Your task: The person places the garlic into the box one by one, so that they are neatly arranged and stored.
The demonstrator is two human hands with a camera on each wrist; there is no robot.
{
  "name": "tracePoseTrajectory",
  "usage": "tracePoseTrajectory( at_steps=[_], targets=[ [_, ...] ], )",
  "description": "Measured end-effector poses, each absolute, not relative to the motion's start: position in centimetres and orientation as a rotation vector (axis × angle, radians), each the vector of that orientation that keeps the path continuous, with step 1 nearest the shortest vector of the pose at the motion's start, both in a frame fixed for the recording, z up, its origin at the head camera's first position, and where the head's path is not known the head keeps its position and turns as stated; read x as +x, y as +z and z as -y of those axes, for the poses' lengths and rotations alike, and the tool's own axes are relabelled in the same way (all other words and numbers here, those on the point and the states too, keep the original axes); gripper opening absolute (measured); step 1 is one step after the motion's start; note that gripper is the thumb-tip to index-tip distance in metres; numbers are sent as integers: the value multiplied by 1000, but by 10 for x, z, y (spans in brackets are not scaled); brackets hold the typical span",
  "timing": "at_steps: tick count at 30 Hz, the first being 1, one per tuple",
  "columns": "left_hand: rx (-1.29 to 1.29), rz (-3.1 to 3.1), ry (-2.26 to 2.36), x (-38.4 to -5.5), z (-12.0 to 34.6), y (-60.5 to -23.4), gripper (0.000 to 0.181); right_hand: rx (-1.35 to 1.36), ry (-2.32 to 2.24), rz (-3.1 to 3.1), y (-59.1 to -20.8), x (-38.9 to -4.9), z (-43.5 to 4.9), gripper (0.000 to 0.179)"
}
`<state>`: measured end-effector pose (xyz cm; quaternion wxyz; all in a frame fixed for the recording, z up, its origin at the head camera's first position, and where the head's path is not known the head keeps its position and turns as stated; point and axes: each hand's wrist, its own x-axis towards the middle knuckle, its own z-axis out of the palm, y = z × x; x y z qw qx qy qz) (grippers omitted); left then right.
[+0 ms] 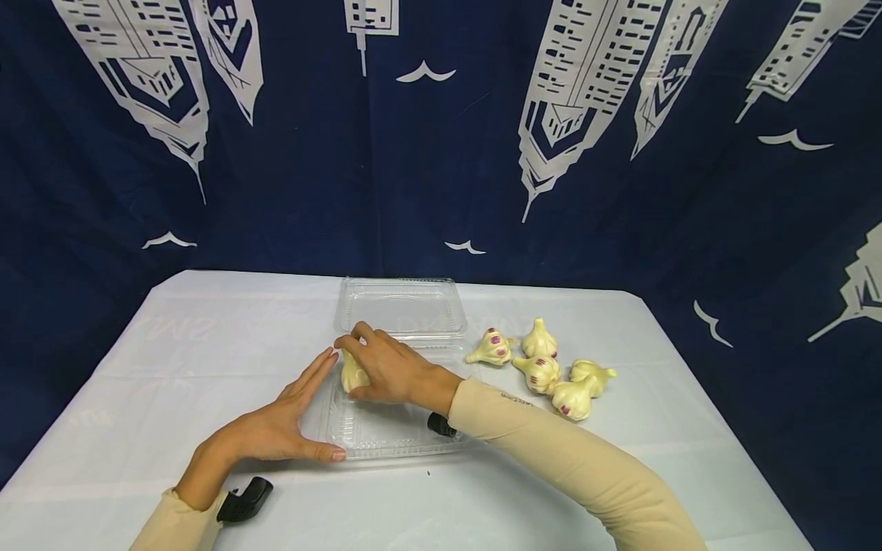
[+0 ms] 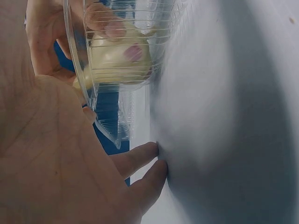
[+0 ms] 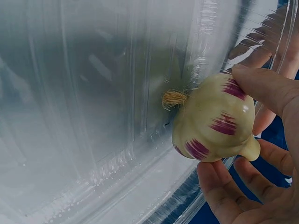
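My right hand [image 1: 393, 367] grips a garlic bulb [image 3: 215, 119] between thumb and fingers, inside the left part of a clear plastic clamshell container [image 1: 393, 444]. The bulb is cream with purple streaks and has a tuft of dry roots pointing toward the container's floor. In the left wrist view the same garlic bulb [image 2: 121, 58] shows through the ribbed side wall. Along the container's left edge rests my left hand [image 1: 276, 425], fingers straight and spread, thumb at the near left corner. The container's lid [image 1: 403, 306] lies folded back, away from me.
Several more garlic bulbs [image 1: 540, 373] lie grouped on the white table [image 1: 172, 367], right of the container. A dark blue cloth [image 1: 296, 168] with white building prints hangs behind the table. Black wrist devices sit on the left wrist [image 1: 246, 499] and under the right one.
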<state>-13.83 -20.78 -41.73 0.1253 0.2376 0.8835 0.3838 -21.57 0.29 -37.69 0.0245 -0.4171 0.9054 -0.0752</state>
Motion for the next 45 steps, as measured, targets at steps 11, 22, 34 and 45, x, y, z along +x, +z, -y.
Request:
tracePoseTrajectory(
  at_steps=[11,22,34,45],
  targets=[
    [695,-2570,1125,-138,207,-418,131,-1290,-211,-2814,-377,-216,-4,77],
    [700,-2572,1132,-137,207,-418,131,-1250,-171,-2823,-375,-216,-4,80],
    [696,-2585,1117,-137,206,-416,131,-1271,-304,-2816,-357,-217,-19,80],
    [679,-2575,1126,-139,206,-417,132,-1297,-479,-2850,-350,-221,-55,68]
  ],
)
